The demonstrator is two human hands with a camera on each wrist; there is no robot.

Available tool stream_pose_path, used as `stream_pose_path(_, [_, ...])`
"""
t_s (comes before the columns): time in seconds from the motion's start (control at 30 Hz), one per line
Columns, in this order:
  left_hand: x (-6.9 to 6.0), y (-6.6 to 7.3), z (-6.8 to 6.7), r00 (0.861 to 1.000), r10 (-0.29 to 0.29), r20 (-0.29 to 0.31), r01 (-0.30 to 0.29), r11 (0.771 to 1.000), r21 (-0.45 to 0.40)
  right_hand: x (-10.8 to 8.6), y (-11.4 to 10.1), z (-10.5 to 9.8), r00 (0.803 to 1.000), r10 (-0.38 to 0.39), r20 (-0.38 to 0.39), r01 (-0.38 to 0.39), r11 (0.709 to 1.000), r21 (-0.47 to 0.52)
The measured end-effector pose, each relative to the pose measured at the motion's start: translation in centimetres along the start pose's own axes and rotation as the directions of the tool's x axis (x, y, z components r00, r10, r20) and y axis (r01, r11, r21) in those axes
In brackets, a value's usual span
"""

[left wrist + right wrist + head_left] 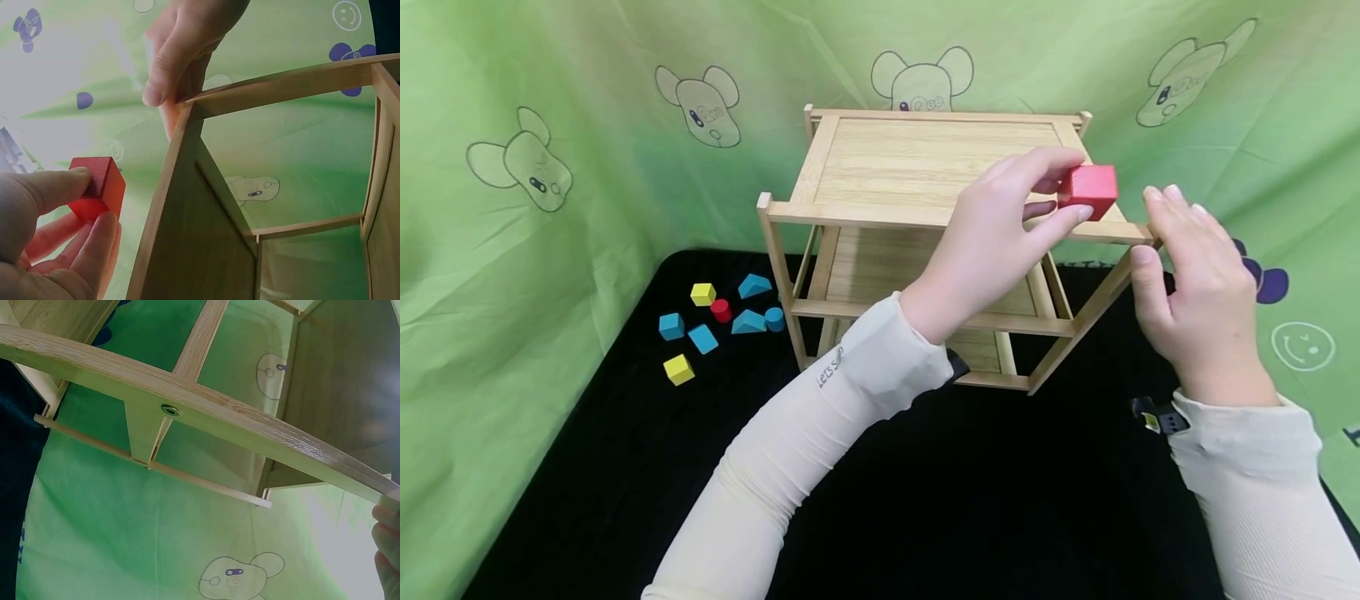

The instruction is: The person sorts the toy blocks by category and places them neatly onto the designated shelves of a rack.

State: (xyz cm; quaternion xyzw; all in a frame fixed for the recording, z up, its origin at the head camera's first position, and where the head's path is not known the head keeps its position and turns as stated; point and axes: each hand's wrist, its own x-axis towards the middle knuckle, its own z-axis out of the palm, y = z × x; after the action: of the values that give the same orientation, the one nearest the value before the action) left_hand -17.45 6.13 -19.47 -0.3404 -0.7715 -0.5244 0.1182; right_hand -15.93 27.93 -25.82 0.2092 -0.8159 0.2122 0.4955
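A red block (1088, 192) is pinched between the thumb and fingers of my left hand (992, 229), just above the right front part of the wooden shelf's top board (925, 167). In the left wrist view, the red block (103, 187) stays apart from the shelf frame. My right hand (1206, 292) grips the shelf's right front corner, thumb on the near side and fingers on the far side. Only a few fingertips (386, 540) show at the edge of the right wrist view, beside the post's end.
The shelf has a middle board (880, 258) and a lower one. Left of it, several small blocks lie on black cloth (625, 467), among them a yellow cube (679, 370), a red cylinder (721, 311) and a blue triangle (754, 286). Green printed curtain (775, 50) hangs behind.
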Motion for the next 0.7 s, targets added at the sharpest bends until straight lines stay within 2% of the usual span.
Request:
stream_pose_path(0.53, [1.1,-0.6,1.3,1.000,0.004,0.015,-0.005,0.998,0.066,-0.1,0.1,0.2,1.000,-0.003,0.013,0.003,1.000,0.011])
stream_pose_path(0.7, [1.1,-0.8,1.4,0.999,0.019,0.041,-0.025,0.990,0.139,-0.2,0.1,0.3,1.000,0.002,0.011,-0.002,1.000,0.014])
